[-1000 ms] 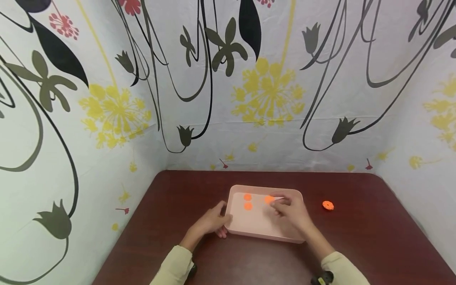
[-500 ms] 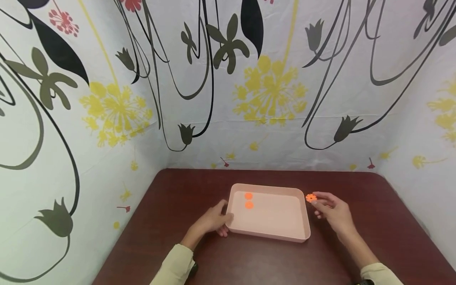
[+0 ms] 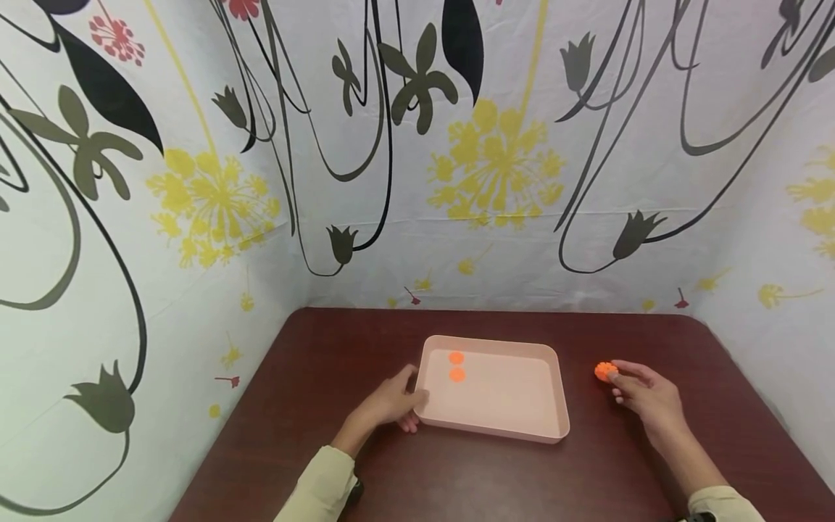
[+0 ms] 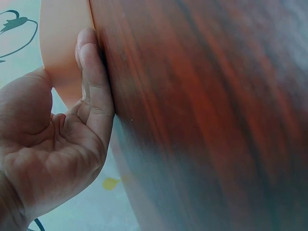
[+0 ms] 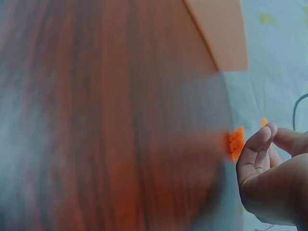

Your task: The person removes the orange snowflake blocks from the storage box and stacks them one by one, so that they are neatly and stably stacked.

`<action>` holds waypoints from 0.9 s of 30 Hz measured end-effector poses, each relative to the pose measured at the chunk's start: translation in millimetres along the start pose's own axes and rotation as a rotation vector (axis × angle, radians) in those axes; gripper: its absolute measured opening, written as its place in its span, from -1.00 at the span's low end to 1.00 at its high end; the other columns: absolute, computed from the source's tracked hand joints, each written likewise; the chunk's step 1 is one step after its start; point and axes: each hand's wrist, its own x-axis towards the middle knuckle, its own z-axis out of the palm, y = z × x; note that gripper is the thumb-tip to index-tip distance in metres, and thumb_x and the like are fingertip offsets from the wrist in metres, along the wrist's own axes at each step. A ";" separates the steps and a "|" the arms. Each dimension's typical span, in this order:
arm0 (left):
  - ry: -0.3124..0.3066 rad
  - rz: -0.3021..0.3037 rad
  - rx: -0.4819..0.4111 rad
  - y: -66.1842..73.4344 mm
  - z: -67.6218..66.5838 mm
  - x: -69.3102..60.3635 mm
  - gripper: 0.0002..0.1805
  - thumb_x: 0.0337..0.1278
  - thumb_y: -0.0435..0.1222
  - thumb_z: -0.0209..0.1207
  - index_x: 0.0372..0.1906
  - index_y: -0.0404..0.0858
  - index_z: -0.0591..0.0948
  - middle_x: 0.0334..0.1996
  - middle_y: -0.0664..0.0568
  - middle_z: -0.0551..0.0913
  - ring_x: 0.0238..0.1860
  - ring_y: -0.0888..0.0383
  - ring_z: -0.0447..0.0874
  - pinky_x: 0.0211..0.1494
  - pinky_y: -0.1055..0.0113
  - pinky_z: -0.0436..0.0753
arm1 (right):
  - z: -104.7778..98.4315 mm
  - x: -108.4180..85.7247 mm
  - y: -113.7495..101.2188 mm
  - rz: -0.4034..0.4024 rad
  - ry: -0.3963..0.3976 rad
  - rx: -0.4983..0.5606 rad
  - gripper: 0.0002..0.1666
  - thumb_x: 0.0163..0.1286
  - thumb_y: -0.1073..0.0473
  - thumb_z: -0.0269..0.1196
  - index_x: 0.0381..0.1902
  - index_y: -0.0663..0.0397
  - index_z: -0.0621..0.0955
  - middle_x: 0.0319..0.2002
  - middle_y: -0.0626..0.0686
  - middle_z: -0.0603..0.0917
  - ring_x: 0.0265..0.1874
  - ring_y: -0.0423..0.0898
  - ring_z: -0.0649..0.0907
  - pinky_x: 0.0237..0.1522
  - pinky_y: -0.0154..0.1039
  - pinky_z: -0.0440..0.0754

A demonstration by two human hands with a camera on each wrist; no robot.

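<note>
My left hand (image 3: 390, 400) grips the left side of a shallow pink tray (image 3: 496, 429), thumb at the rim and fingers along the outside. In the left wrist view the fingers (image 4: 96, 82) lie along the tray's wall (image 4: 65, 43). Two round orange pieces (image 3: 457, 358) sit one below the other inside the tray, towards its back left. Right of the tray, my right hand (image 3: 649, 406) pinches a small orange disc (image 5: 264, 122), mostly hidden by its fingertips. Close by, another orange disc with a notched edge (image 5: 236, 143) rests on the table.
The dark reddish-brown table (image 3: 483, 486) has rounded back corners. Patterned white cloth (image 3: 502, 268) with flowers and stems stands behind it and at both sides. The tray's corner (image 5: 224, 38) shows in the right wrist view.
My right hand has moved from over the tray out to the right, carrying its orange disc to the one on the table. My left hand stays on the tray.
</note>
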 end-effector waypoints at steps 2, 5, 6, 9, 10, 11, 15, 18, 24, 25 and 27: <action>-0.002 0.002 0.004 0.3 -0.3 0.0 -0.46 0.45 -0.13 0.26 0.38 -0.17 0.39 -0.55 -0.12 0.74 -0.65 0.05 0.76 -0.57 0.20 0.75 | -1.8 1.3 1.8 0.009 0.000 0.010 -0.60 0.43 0.11 0.44 0.20 -0.08 0.68 -0.28 -0.34 0.81 -0.41 -0.29 0.73 -0.30 -0.37 0.77; -0.003 0.004 0.010 0.6 -0.9 0.1 -0.45 0.46 -0.13 0.26 0.40 -0.16 0.38 -0.55 -0.12 0.75 -0.64 0.04 0.77 -0.56 0.20 0.76 | -3.5 3.1 3.1 0.016 0.004 -0.010 -0.61 0.43 0.13 0.43 0.19 -0.11 0.69 -0.29 -0.33 0.80 -0.41 -0.29 0.73 -0.30 -0.38 0.77; -0.003 0.004 0.010 0.6 -1.1 0.0 -0.44 0.46 -0.12 0.26 0.40 -0.16 0.37 -0.55 -0.11 0.75 -0.64 0.04 0.77 -0.55 0.20 0.76 | -3.7 3.9 3.0 0.021 0.009 -0.019 -0.61 0.43 0.13 0.43 0.19 -0.11 0.69 -0.30 -0.33 0.80 -0.41 -0.28 0.73 -0.30 -0.37 0.77; -0.003 0.007 0.003 0.3 -1.4 -0.9 -0.43 0.45 -0.13 0.27 0.40 -0.17 0.37 -0.55 -0.12 0.74 -0.64 0.04 0.76 -0.56 0.21 0.75 | -3.6 6.7 2.1 0.042 0.019 -0.090 -0.57 0.47 0.10 0.40 0.25 -0.05 0.65 -0.31 -0.34 0.78 -0.40 -0.28 0.73 -0.28 -0.36 0.78; -0.004 0.008 -0.001 0.1 -1.4 -1.2 -0.43 0.44 -0.13 0.27 0.40 -0.17 0.38 -0.55 -0.13 0.73 -0.64 0.04 0.76 -0.55 0.21 0.75 | -3.1 7.6 1.8 0.049 0.022 -0.121 -0.54 0.48 0.08 0.39 0.28 0.00 0.62 -0.31 -0.34 0.77 -0.39 -0.28 0.73 -0.27 -0.36 0.78; -0.004 0.009 -0.006 0.0 -1.3 -1.4 -0.44 0.44 -0.13 0.27 0.40 -0.17 0.38 -0.55 -0.13 0.73 -0.64 0.04 0.76 -0.56 0.22 0.75 | -2.7 8.5 1.6 0.057 0.025 -0.156 -0.50 0.49 0.07 0.37 0.32 0.05 0.60 -0.31 -0.35 0.76 -0.39 -0.29 0.73 -0.26 -0.35 0.79; -0.009 0.017 -0.021 -1.1 -0.2 -1.2 -0.45 0.44 -0.12 0.27 0.38 -0.17 0.39 -0.56 -0.15 0.72 -0.65 0.05 0.75 -0.56 0.21 0.75 | -0.2 10.4 0.6 0.078 0.041 -0.244 -0.36 0.54 0.07 0.32 0.44 0.25 0.47 -0.32 -0.37 0.74 -0.38 -0.29 0.72 -0.24 -0.33 0.80; -0.009 0.021 -0.025 -1.2 0.6 -0.6 -0.46 0.44 -0.12 0.27 0.37 -0.17 0.39 -0.56 -0.15 0.72 -0.66 0.06 0.75 -0.56 0.20 0.75 | 1.6 10.0 -0.8 0.085 0.052 -0.267 -0.33 0.55 0.09 0.30 0.46 0.30 0.43 -0.34 -0.37 0.71 -0.40 -0.29 0.72 -0.26 -0.32 0.80; -0.011 0.016 -0.011 -0.1 0.1 -1.2 -0.45 0.45 -0.12 0.26 0.38 -0.17 0.38 -0.57 -0.14 0.72 -0.66 0.07 0.74 -0.56 0.23 0.74 | 4.7 7.6 -3.7 0.086 0.049 -0.258 -0.35 0.54 0.15 0.30 0.45 0.31 0.41 -0.33 -0.31 0.71 -0.43 -0.27 0.72 -0.31 -0.30 0.79; -0.013 0.015 -0.010 0.0 -0.1 -1.3 -0.45 0.45 -0.12 0.26 0.38 -0.17 0.38 -0.57 -0.14 0.72 -0.66 0.07 0.74 -0.57 0.23 0.74 | 5.1 7.3 -4.2 0.085 0.046 -0.258 -0.36 0.54 0.16 0.29 0.46 0.31 0.41 -0.33 -0.29 0.71 -0.43 -0.27 0.72 -0.31 -0.30 0.79; -0.018 0.012 -0.008 0.4 -0.6 -1.7 -0.45 0.45 -0.12 0.26 0.38 -0.18 0.38 -0.57 -0.15 0.72 -0.66 0.07 0.74 -0.57 0.22 0.74 | 5.6 7.3 -4.9 0.089 0.039 -0.263 -0.35 0.55 0.17 0.29 0.47 0.32 0.39 -0.33 -0.27 0.72 -0.44 -0.26 0.73 -0.31 -0.30 0.80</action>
